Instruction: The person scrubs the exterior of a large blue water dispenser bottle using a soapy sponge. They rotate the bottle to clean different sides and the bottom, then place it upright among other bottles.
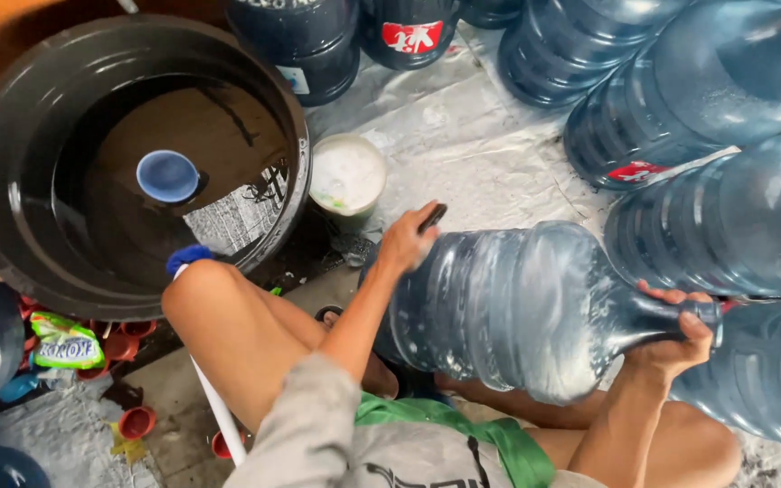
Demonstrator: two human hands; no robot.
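Grey plastic sheeting (463,145) covers the ground, wet and creased, with concrete showing at the lower left. Person seated low, bare knees drawn up, green cloth (463,429) across the lap.

Large blue water jug (517,312) lies on its side across the lap, neck pointing to the person's right, base to the left. Inside wall looks foamy and wet. Right hand (675,334): fingers wrapped tight around the jug's neck, thumb on top. Left hand (406,242): pressed flat against the jug's base rim, fingers together; a small dark object sticks out past the fingertips, identity unclear.

Just beyond the left fingers stands a small white tub (347,176) holding pale soapy liquid. Further left of it, a big black basin (128,154) with dark water and a round blue cap (167,175) floating in it. White-handled brush (205,380) with blue head leans by the left knee.

Beyond and beside the right fingers, stacked blue jugs (707,99) lie on their sides. Orange caps (137,420) scattered at lower left, near a green packet (65,342).
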